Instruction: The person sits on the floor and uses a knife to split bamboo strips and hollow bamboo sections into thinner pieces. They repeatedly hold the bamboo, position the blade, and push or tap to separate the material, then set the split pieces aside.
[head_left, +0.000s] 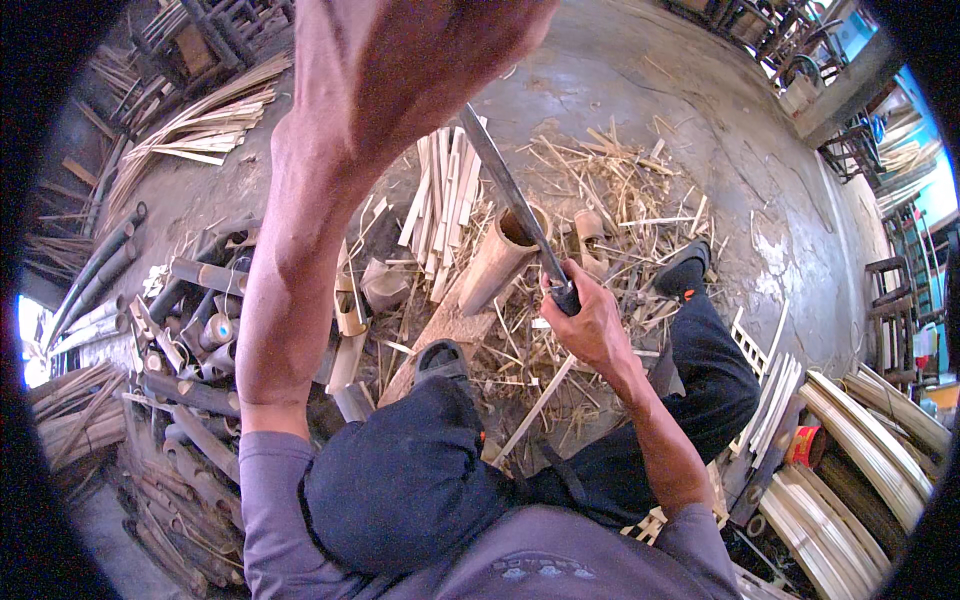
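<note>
My right hand (590, 325) is closed around the dark handle of a long-bladed knife (505, 185). Its blade slants up and to the left, passing over the open end of a short bamboo tube (495, 268); whether it touches the rim I cannot tell. The tube leans on or beside a flat wooden board (455, 325) between my feet. My left arm is raised close in front, and what looks like the back of my left hand (430, 60) fills the top of the view. Its fingers are out of sight.
Split bamboo strips (445, 200) lie beyond the tube, with shavings (620, 175) scattered around. Cut bamboo poles (200, 330) are heaped on the left. Bundles of pale slats (830, 500) lie at the right. My sandalled feet flank the work, the right sandal (685, 268) farther out.
</note>
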